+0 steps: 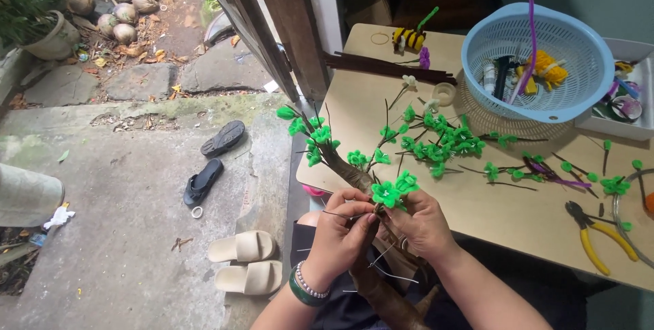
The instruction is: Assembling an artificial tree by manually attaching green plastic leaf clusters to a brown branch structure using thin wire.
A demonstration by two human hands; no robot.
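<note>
Together both hands, left (340,231) and right (419,224), pinch a green-leaved wire tree (368,187) (brown trunk).

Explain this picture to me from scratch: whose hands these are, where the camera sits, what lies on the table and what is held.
One picture, from a camera worn on a person's head, looking down. There is no machine: the two bare hands are the wearer's own. The left hand, with bracelets at the wrist, and the right hand hold a small brown craft tree with green flowers; the fingers pinch thin wires on it. On the tan table lie loose green flowers on stems, a blue basket of craft bits, dark stems and yellow-handled pliers. Sandals lie on the ground at left.
</note>
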